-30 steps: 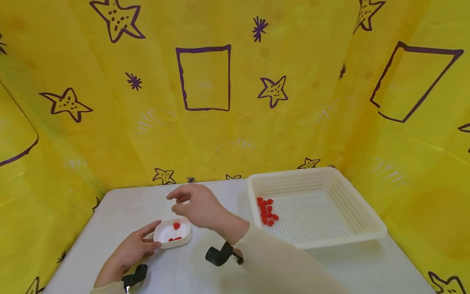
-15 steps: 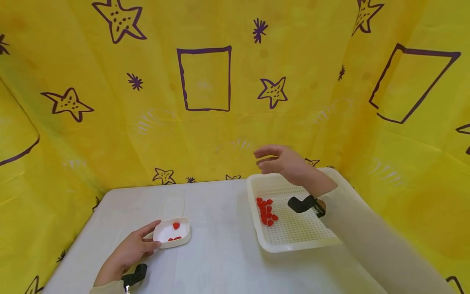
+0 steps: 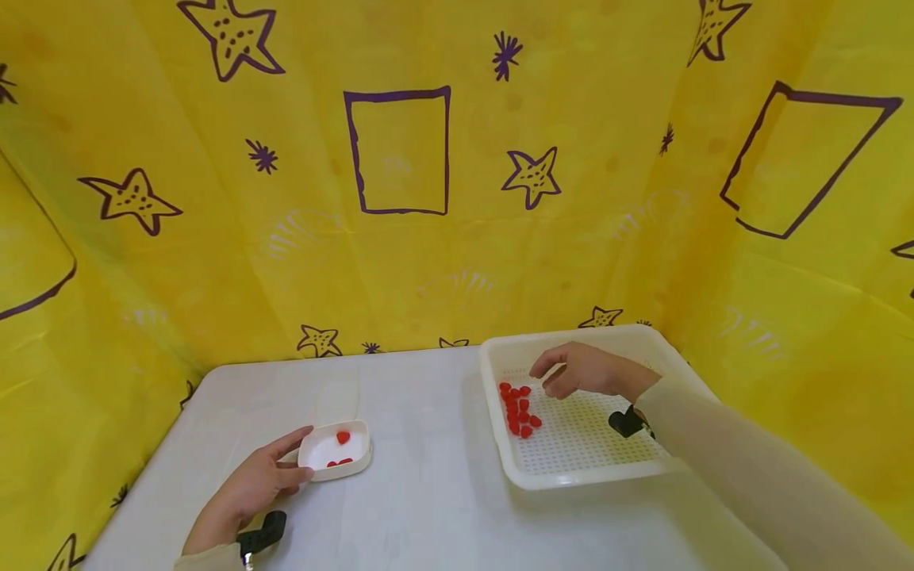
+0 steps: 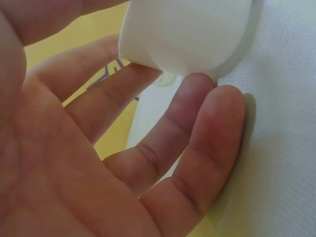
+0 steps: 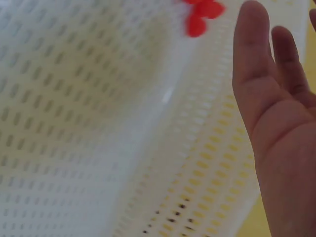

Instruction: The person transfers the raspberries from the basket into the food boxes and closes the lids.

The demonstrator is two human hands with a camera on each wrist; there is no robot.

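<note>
My left hand (image 3: 255,484) holds the left end of a small white box (image 3: 366,460), one finger at its far corner and the thumb at its near one. In the left wrist view the white box wall (image 4: 187,34) stands between the fingers. A few small red pieces (image 3: 343,437) lie inside; one looks heart-shaped. At the right, my right hand (image 3: 589,371) hovers over a white perforated basket (image 3: 557,480), fingers loosely bent and holding nothing visible. Several red pieces (image 3: 514,410) are heaped along the basket's left wall, just left of the fingertips; some show in the right wrist view (image 5: 196,24).
A pale, see-through lid (image 3: 338,399) lies behind the small box, seemingly joined to it. Both containers stand on a white-covered table (image 3: 421,444). Yellow patterned cloth (image 3: 400,277) rises directly behind the table and along both sides.
My right hand has moved from above the small box across to the right, then down over the basket. The left hand and the box have stayed in place.
</note>
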